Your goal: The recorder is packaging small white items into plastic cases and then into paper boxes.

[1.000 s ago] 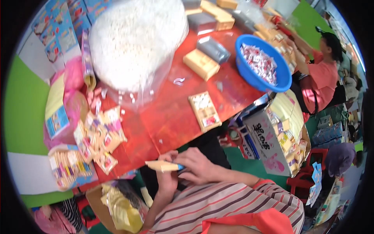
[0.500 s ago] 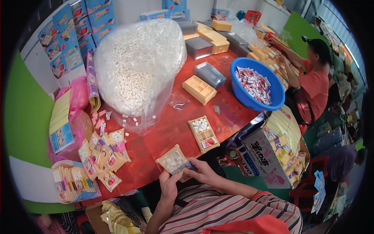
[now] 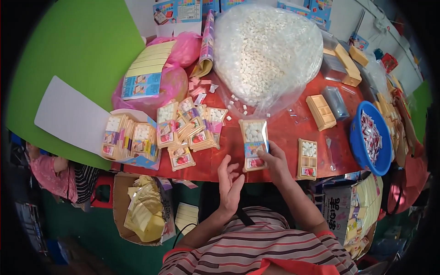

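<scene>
My right hand (image 3: 276, 161) grips the lower end of a tray pack (image 3: 253, 129), thumb on its face. White pieces fill the upper part of the pack, with a blue label band in the middle and a red picture below. My left hand (image 3: 229, 185) stays just left of the pack, empty, its fingers apart. On the table to the right lies a partly filled tray (image 3: 308, 158) with white pieces at its top and a small red packet at its bottom. A pile of similar filled packs (image 3: 190, 130) lies left of my hands.
A white-lidded box (image 3: 133, 158) holds rows of packs at the left. Behind stands a big clear bag of white pieces (image 3: 268, 55). Empty trays (image 3: 321, 112), a blue basin of sachets (image 3: 362, 160) and a carton of packs (image 3: 337, 206) are at the right.
My view has swung left. My left hand has let go of the pack and opened beside it, while my right hand keeps hold of it alone.
</scene>
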Tool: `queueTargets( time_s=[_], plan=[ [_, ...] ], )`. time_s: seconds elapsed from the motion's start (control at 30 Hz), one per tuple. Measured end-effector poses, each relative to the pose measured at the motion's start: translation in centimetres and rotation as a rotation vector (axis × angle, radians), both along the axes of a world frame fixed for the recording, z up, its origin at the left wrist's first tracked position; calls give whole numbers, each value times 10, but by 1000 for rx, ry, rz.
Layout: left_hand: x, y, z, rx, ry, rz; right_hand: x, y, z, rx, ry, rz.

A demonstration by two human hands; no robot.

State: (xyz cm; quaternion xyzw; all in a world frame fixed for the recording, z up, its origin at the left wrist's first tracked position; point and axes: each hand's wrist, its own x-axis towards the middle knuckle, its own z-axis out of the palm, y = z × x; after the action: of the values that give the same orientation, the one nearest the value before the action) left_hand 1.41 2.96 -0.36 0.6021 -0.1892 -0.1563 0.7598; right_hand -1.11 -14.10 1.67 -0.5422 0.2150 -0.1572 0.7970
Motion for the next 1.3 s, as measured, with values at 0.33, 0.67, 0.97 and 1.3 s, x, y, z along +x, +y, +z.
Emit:
queueTargets(
  time_s=[0.33,0.67,0.97,1.3],
  plan=[
    [19,5,12,256,-415,-40,162,-13,2,-278,-84,201],
    [6,-11,2,288,-554,-214,6,-24,6,-1418,133,-224],
    [-7,-73,13,318,-766,-476,-109,-88,-13,-1528,591,-406],
    [-24,-79,7,374,-723,-531,-18,-171,-27,-2007,470,-218]
  ],
)
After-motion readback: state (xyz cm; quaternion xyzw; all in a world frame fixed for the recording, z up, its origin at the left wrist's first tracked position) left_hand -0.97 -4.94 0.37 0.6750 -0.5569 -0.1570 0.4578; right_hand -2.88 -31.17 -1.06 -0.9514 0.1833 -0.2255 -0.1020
